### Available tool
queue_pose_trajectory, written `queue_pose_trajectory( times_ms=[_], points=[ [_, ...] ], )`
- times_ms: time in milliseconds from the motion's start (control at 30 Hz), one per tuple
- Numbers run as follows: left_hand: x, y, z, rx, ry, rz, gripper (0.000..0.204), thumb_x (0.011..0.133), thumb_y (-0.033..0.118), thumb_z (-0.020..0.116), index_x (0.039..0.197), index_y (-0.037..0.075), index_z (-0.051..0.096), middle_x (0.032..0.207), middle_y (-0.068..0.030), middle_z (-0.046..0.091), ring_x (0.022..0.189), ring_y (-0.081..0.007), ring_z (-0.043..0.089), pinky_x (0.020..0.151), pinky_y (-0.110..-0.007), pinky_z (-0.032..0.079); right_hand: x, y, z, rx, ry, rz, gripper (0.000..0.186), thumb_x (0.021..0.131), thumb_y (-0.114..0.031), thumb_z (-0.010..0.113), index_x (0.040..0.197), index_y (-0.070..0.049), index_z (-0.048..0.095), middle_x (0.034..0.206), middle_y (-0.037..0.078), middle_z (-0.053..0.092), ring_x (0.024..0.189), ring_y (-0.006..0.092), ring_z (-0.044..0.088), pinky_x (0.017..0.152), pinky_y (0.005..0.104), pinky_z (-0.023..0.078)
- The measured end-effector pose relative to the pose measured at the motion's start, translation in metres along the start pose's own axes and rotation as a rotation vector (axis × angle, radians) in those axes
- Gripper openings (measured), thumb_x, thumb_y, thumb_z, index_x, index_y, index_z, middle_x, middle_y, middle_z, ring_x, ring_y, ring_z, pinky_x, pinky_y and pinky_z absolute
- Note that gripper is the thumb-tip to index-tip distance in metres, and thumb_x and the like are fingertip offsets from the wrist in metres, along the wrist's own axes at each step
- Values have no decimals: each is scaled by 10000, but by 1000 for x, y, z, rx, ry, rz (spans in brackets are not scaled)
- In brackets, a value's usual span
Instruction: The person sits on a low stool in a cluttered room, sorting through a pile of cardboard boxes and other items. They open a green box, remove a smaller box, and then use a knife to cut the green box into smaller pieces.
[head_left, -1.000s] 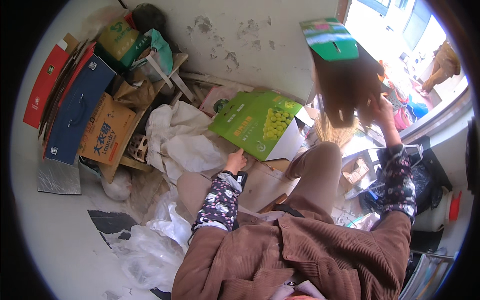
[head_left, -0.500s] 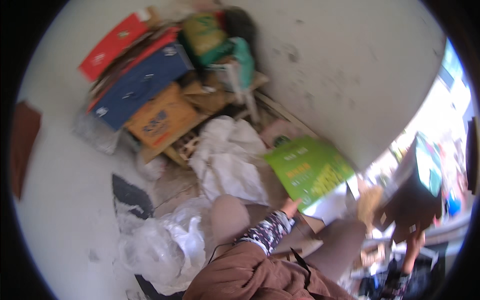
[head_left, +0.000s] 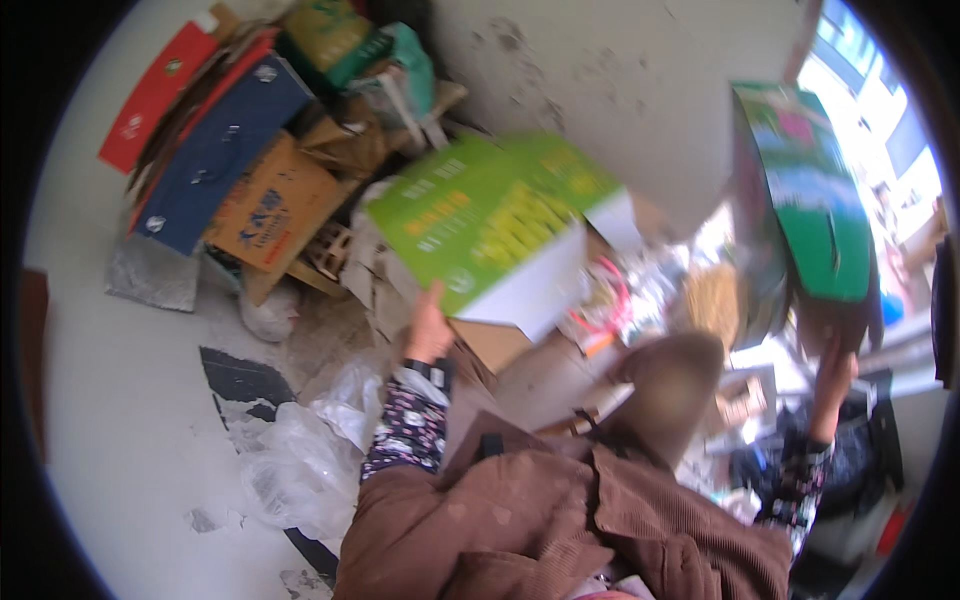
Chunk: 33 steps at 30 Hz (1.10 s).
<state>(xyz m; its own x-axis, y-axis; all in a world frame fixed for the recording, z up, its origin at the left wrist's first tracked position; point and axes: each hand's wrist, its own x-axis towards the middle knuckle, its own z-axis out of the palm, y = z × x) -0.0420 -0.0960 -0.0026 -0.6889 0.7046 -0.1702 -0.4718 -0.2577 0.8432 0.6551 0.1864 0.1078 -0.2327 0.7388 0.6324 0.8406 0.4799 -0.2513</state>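
Note:
My left hand (head_left: 429, 328) grips the lower left edge of a green cardboard carton (head_left: 478, 215) with a yellow printed pattern and white flaps. The carton is tilted and partly covers a white woven sack (head_left: 365, 245). Far to the right, my right hand (head_left: 836, 372) is closed on the lower edge of a flattened cardboard box (head_left: 822, 225) with a colourful picture and a bright green panel. Its fingers are partly hidden by the cardboard. Both arms wear dark flowered sleeves.
Flattened cardboard (head_left: 225, 150) in red, blue and orange is stacked at the far left. Crumpled clear plastic bags (head_left: 300, 470) lie by the left wall. A pink ring-shaped thing (head_left: 612, 290) sits among plastic litter between my hands. A black bag (head_left: 850, 440) lies at the right.
My left hand has moved left and up with the green carton, uncovering litter to its right. My right hand has raised the picture-printed box, which now shows its green panel.

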Motion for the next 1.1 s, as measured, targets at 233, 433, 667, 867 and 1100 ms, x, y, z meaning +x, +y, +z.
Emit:
queue_pose_trajectory(
  times_ms=[233,433,667,867,1100],
  points=[
    [9,60,-22,-118,67,182,380,1011,182,550,1363,46,501,1302,-67,587,1155,-228,578,971,-380,480,83,-122,11,172,-6,-225,161,984,-126,598,1023,6,681,705,79,609,607,119,514,555,311,426],
    [32,45,-17,-208,129,184,376,1010,212,556,1353,63,512,1274,-55,605,1123,-223,597,940,-380,496,118,-191,117,823,-344,215,219,990,-233,620,978,-23,682,681,-20,579,585,53,462,517,256,390],
    [69,15,-10,-193,212,228,395,1028,182,524,1396,53,467,1342,-77,568,1197,-238,562,983,-391,482,115,-207,247,1265,-532,728,207,990,-219,602,1098,-42,616,803,10,647,593,79,592,447,227,416],
    [106,12,-35,-192,304,93,421,1017,176,558,1409,63,455,1341,-69,565,1199,-222,556,1012,-395,465,45,-213,378,315,-796,-75,318,962,-253,622,1153,0,605,1019,94,673,931,196,677,710,340,547],
    [124,15,-66,-221,407,-224,404,1005,230,571,1370,71,510,1312,-59,587,1190,-225,565,1013,-408,465,74,-271,356,535,-1355,1021,638,937,-425,659,1342,37,489,1248,195,599,1020,292,676,788,405,582]
  ],
)
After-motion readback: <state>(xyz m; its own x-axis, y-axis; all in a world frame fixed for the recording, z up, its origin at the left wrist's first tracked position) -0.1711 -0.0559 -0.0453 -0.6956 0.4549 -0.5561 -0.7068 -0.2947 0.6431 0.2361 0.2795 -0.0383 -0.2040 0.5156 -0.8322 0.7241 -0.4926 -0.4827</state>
